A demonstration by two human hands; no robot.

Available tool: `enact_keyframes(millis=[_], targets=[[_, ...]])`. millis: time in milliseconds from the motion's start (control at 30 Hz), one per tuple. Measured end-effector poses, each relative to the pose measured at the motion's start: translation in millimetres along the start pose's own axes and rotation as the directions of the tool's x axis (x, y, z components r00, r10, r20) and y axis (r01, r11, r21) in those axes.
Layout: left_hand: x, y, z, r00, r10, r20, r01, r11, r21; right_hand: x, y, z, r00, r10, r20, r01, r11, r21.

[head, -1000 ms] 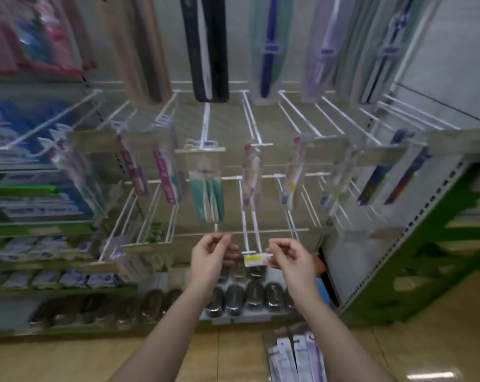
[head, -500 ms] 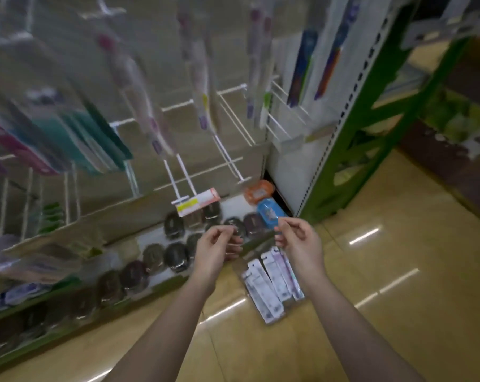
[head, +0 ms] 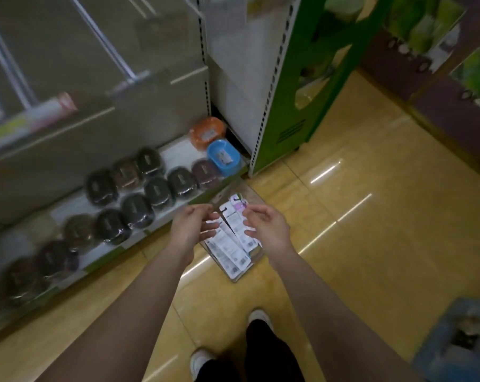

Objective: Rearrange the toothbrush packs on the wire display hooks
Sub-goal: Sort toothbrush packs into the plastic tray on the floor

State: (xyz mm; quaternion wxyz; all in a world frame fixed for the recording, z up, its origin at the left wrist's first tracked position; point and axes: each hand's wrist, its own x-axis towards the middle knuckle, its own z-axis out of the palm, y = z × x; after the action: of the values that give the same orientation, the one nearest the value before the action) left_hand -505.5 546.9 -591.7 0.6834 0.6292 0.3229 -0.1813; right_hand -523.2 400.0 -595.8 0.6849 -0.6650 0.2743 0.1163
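Observation:
A pile of white toothbrush packs [head: 230, 249] lies on the yellow floor, in what looks like a clear tray. My left hand [head: 190, 228] hovers over the pile's left side, fingers apart and curled, holding nothing. My right hand [head: 266, 230] hovers over its right side, also empty with fingers spread. Bare wire display hooks [head: 106, 48] reach out at the upper left, blurred, with a pink and yellow price tag [head: 40, 117] at one tip. No hanging packs are in view.
A low white shelf [head: 76, 205] holds several dark wrapped oval items, plus an orange dish [head: 207, 130] and a blue dish [head: 223, 155]. A green and white shelf end [head: 285, 86] stands behind. My feet [head: 256, 318] are below, a blue mat [head: 459, 340] lower right.
The view has swung from the hooks down to the floor. Both hands left the hook's price tag and dropped to just above the pile of packs.

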Motion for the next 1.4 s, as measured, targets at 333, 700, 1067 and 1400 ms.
enact_keyframes(millis=[333,700,1067,1400], targets=[[127,-118,25,0.991,-0.128,-0.037,0.128,0.992,-0.006,115,151,6,0.981,0.184,-0.054,-0.188,0.980,-0.072],[246,-217,44,0.977,-0.204,-0.067,0.209,0.975,0.074,241,274,16,0.945,0.327,0.010,-0.312,0.911,-0.268],[314,-288,53,0.974,-0.146,-0.176,0.200,0.915,0.351,287,302,53,0.968,0.207,0.139,-0.017,0.610,-0.792],[306,-293,47,0.971,-0.151,-0.184,0.193,0.951,0.243,256,361,60,0.965,0.234,0.119,-0.007,0.476,-0.879]])
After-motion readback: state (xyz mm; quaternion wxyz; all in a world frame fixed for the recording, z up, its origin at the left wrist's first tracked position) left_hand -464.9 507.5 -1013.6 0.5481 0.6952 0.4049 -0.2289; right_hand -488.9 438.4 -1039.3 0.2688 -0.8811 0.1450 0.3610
